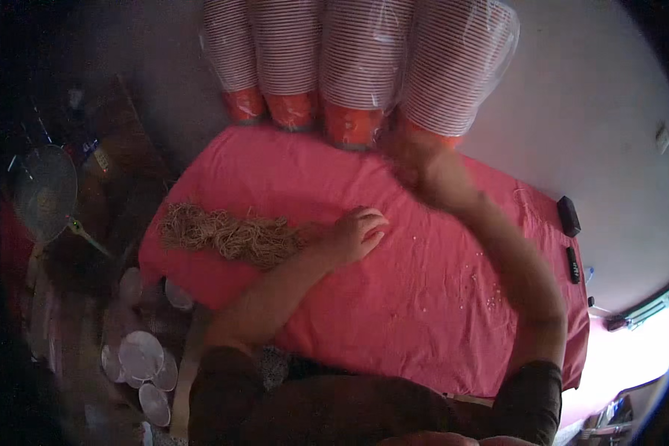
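My left hand (358, 234) hovers over or rests on the pink cloth (379, 312), its thumb and fingers slightly apart and nothing visible between them. Left of it stretches a long tangled heap of thin tan strands (230, 236), like string or noodles; my left wrist is close to its right end. My right hand (424, 167) is smeared by motion at the cloth's far edge, in front of the rightmost stack of orange cups (453, 74). Whether it holds anything is hidden by blur. Several tall cup stacks (364, 59) in clear plastic stand along the back.
Small white bits (490, 301) are scattered on the cloth at the right. A black box (569, 215) and a dark pen-like object (573, 265) lie near the right edge. Round pale lids or discs (141, 355) sit low at the left, below a racket-shaped mesh (46, 192).
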